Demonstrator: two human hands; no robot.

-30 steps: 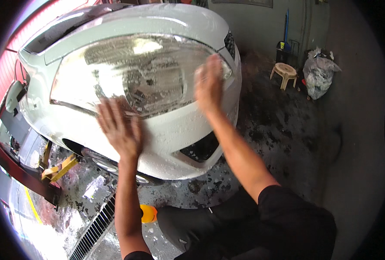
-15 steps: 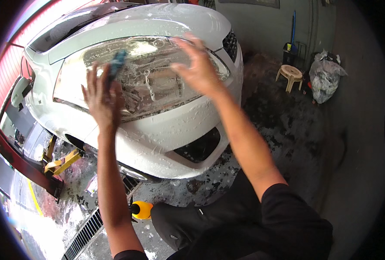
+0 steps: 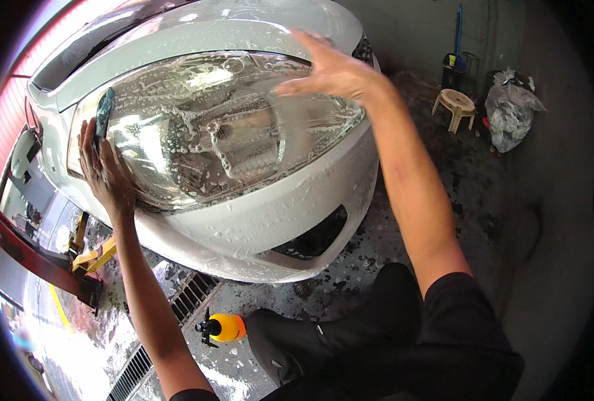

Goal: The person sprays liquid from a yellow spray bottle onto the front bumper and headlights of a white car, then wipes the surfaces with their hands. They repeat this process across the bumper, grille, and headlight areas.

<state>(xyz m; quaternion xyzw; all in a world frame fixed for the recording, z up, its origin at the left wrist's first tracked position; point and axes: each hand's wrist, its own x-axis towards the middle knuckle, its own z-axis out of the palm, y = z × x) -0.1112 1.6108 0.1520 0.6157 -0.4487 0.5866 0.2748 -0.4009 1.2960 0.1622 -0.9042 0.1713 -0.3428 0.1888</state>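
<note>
A white car, wet with suds, fills the upper middle, its large clear headlight streaked with foam. Against the headlight's left end my left hand holds a dark teal pad, which sticks out beyond the fingers; whether it is a sponge or a cloth I cannot make out. My right hand is spread at the upper right edge of the headlight, near the hood. Nothing shows in its fingers. Slight blur leaves unclear whether it touches the car.
Beside my leg stands an orange spray bottle with a black top, near a floor drain grate. A red post with yellow lift arms is at left. A small stool and a filled plastic bag stand at right.
My left hand has slid left with the teal pad, from the middle of the headlight to its left end. My right hand has shifted slightly right and up, fingers still spread.
</note>
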